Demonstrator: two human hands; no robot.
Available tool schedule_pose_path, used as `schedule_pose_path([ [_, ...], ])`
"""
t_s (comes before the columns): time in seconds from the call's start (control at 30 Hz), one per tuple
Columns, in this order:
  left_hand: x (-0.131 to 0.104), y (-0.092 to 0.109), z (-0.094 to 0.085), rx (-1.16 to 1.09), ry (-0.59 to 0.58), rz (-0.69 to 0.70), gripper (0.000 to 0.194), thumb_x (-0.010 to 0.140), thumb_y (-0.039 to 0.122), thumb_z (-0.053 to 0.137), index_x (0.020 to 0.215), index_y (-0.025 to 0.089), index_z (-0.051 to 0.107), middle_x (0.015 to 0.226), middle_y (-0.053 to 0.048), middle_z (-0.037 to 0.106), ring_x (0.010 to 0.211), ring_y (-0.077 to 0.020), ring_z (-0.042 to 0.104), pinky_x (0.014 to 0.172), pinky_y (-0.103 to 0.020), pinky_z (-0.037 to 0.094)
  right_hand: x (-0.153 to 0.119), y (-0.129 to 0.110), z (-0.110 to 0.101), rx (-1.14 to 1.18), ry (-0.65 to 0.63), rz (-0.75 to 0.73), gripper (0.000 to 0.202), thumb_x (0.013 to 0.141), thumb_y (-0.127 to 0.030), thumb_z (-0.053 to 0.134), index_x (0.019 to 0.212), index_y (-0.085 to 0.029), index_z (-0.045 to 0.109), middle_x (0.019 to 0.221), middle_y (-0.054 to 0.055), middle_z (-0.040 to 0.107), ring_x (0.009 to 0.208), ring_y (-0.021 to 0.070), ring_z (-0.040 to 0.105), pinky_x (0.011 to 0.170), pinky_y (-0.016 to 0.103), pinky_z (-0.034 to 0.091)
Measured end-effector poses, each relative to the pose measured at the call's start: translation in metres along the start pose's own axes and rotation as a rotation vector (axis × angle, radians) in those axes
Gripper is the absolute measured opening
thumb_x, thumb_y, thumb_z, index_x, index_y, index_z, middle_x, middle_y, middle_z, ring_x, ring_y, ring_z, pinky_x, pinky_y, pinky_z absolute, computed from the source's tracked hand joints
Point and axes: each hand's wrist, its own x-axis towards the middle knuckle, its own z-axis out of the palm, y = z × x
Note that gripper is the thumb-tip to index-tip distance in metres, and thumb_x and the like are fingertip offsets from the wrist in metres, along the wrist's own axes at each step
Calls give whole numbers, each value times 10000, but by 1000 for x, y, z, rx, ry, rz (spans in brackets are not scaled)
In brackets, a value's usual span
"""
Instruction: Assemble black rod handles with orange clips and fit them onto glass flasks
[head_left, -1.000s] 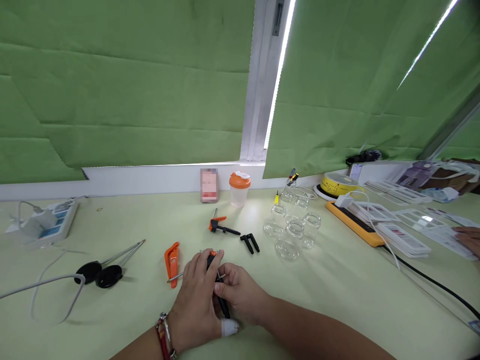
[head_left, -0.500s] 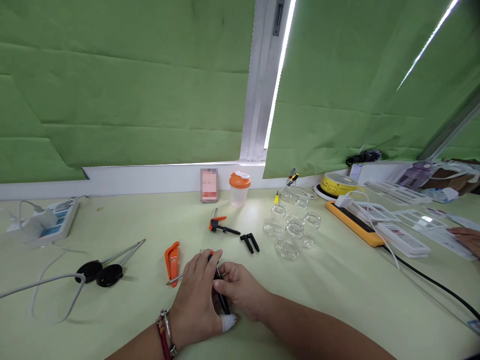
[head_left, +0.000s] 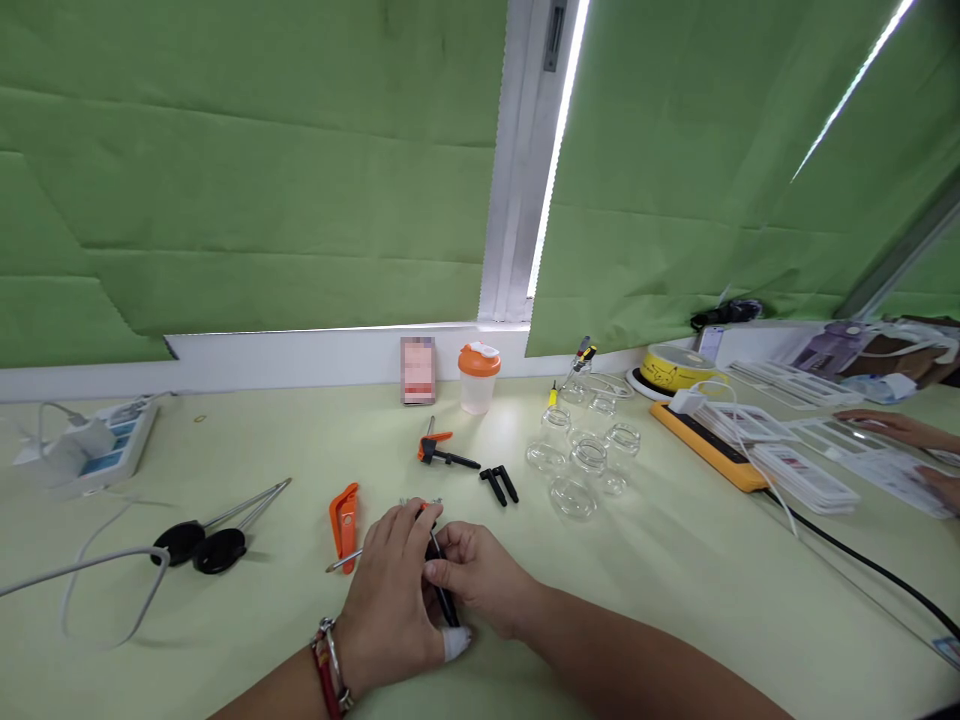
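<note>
left hand (head_left: 394,590) curled round black part (head_left: 445,604), right hand (head_left: 484,580) pinching it, orange piece (head_left: 346,522) beside left hand, black pegs (head_left: 494,488) beyond

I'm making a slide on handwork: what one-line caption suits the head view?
Left hand and right hand hold a black part at a desk, an orange piece lying nearby.

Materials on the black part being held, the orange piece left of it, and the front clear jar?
Black part: probably smooth plastic, slight sheen; partly covered, so painted metal isn't ruled out.
Orange piece: likely molded plastic, satin; even, saturated color throughout.
Front clear jar: glass or clear plastic, glossy; see-through with bright rim highlights. Can't tell which.
</note>
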Motion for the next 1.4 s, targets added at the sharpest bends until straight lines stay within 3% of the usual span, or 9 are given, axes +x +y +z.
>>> schedule_pose_path([
  [0.2,0,2,-2,-118,4,-25,826,502,284,670,1260,196,354,1198,-141,510,1120,-364,493,957,-542,377,-1,-1,0,-29,0,9,500,506,-442,840,783,-144,549,662,-9,614,640,141,592,651,300,452],
  [0.33,1,-2,-11,-300,-79,-222,879,507,335,726,1284,213,332,1196,-130,508,1076,-340,524,893,-499,441,1,-9,-9,-168,-60,49,467,642,-543,726,800,-143,544,630,-3,611,551,136,595,554,273,453],
  [0.47,8,-7,-30,-561,-210,-421,777,555,349,732,1220,235,346,1104,-92,551,978,-270,559,842,-433,464,10,-17,-29,-529,127,-97,348,844,-492,518,835,-147,566,697,18,611,520,117,572,517,255,436],
  [0.6,13,-7,-49,-962,-410,-543,547,614,337,633,1099,248,395,888,-9,565,795,-181,540,705,-316,448,22,-17,-46,-1072,241,-362,210,872,-241,484,1014,-177,625,984,69,622,853,167,600,771,294,447],
  [0.7,11,-5,-52,-1226,-502,-646,460,635,355,586,1053,247,428,823,11,542,738,-161,531,645,-279,410,31,-14,-48,-1375,205,-346,349,863,-176,462,1190,-218,575,1097,71,583,943,186,582,782,285,425],
  [0.87,8,-6,-45,-1415,-609,-738,420,681,336,593,1061,239,442,786,10,559,685,-159,569,579,-255,377,39,-11,-44,-1701,150,-241,387,884,-196,438,1254,-275,518,1039,63,559,782,171,585,595,262,363],
  [1.03,10,-12,-43,-1487,-660,-773,398,700,389,586,1041,225,464,827,-16,597,677,-186,621,542,-251,374,35,-13,-44,-1696,163,-218,217,890,-212,452,1004,-209,637,960,67,548,722,144,554,586,254,325],
  [1.13,11,-16,-42,-1503,-672,-760,386,720,402,568,1043,219,464,826,-22,609,682,-197,635,538,-251,380,31,-16,-45,-1616,160,-242,232,909,-219,434,849,-180,654,940,61,562,762,139,555,633,250,346],
  [1.4,12,-18,-42,-1494,-708,-724,353,733,345,558,1054,227,472,811,-18,610,696,-191,629,529,-240,381,25,-22,-43,-1454,167,-267,124,792,-142,530,781,-165,651,855,42,604,793,141,558,676,237,378],
])
